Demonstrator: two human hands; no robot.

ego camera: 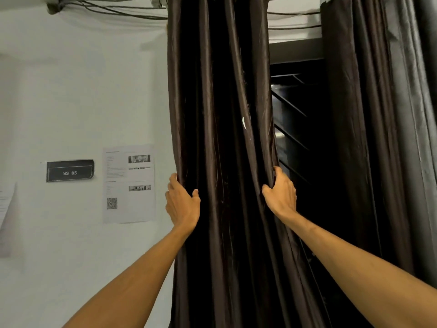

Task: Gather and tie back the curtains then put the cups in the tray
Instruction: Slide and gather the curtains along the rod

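Head view. I see the dark brown curtain [222,143] hanging in bunched vertical folds at centre frame, just right of the white wall [78,91].

My left hand [182,204] wraps the curtain's left edge, thumb on the front of the cloth, fingers curled behind the fold: grasping the curtain. My right hand [280,196] grips the curtain's right edge, fingers tucked into the folds: also clenched on the cloth. Both hands sit at about the same height, the gathered curtain between them.

Right of it, a dark louvred window [295,119] shows in the gap. A second curtain [378,138] hangs further right.

On the wall: a black sign [70,170] reading "WS 05", a printed sheet [128,183] beside it. Cables [106,8] run along the top.
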